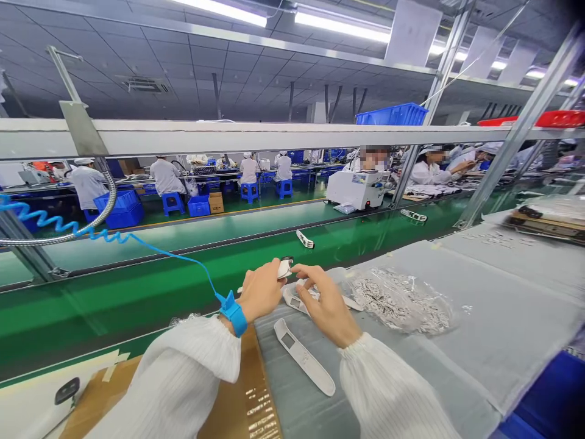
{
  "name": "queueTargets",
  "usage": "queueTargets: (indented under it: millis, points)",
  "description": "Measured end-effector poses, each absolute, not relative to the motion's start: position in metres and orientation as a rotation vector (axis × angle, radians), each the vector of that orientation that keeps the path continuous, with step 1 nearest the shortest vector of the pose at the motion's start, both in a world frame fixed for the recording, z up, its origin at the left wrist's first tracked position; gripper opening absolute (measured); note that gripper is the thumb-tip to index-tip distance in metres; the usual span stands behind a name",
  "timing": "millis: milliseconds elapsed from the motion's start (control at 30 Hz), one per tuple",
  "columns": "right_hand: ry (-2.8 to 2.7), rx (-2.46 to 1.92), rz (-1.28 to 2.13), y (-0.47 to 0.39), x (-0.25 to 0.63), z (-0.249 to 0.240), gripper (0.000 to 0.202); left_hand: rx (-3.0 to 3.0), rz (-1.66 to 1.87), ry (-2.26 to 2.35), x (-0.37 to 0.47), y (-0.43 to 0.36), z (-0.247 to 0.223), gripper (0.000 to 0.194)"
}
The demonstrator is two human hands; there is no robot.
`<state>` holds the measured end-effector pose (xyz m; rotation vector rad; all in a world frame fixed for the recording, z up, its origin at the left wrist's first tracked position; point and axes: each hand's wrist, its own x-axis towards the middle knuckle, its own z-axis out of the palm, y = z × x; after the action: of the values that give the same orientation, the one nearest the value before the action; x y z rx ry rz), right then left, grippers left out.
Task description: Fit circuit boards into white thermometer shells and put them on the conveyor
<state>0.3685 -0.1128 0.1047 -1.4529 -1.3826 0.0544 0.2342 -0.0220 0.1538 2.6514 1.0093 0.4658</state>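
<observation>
Left hand (261, 294): fingers closed around white part (284, 268). Right hand (326, 305): fingers half-curled beside it, contact unclear. White shell (305, 360) lying on table (388, 366).

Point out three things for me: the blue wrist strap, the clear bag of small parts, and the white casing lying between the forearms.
Wrist strap (234, 314): head view, on its blue band.
Bag (404, 303): head view, middle of its clear side.
White casing (309, 364): head view, on its plain long body.
</observation>
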Motion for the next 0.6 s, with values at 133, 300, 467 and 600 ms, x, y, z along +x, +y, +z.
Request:
queueTargets:
  millis: [133,300,467,600]
  points:
    - [-1.433,-1.487,0.085,-0.111,0.369,0.107,0.034,2.689,0.439,1.008,0.233,-0.021,0.154,0.004]
    - [-1.408,-1.462,0.106,-0.113,0.366,0.106,0.038,2.685,0.439,1.013,0.229,-0.02,0.155,0.01]
    - [-1.425,-1.48,0.108,-0.116,0.362,0.104,0.037,2.64,0.405,1.023,0.225,-0.021,0.152,0.012]
    - [-1.431,-1.489,0.105,-0.118,0.359,0.104,0.037,2.631,0.402,1.011,0.222,-0.021,0.15,0.012]
